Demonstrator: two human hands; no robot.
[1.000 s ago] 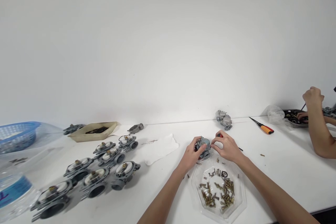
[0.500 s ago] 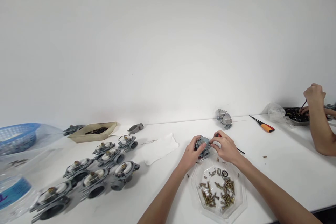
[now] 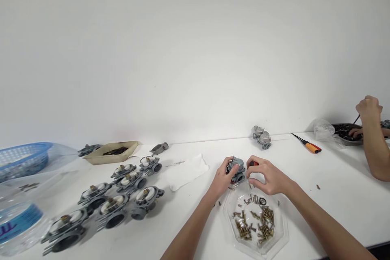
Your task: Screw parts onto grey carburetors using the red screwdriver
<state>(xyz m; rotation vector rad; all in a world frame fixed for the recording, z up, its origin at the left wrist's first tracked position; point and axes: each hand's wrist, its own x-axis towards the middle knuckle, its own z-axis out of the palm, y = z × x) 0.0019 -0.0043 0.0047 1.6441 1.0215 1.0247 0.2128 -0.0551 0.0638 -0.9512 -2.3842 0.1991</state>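
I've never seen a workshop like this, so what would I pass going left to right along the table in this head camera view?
Blue basket, carburettors, white cloth, left hand, carburettor, right hand, orange screwdriver, dark tray.

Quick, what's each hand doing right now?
Left hand: holding the carburetor.
Right hand: half-closed by a red handle; can't tell if gripping it.

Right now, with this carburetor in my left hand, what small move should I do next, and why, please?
Probably keep the carburetor steady in your left hand and take the red-handled screwdriver with your right hand: its handle lies right by those fingers, and the clear tray of brass screws is close below.
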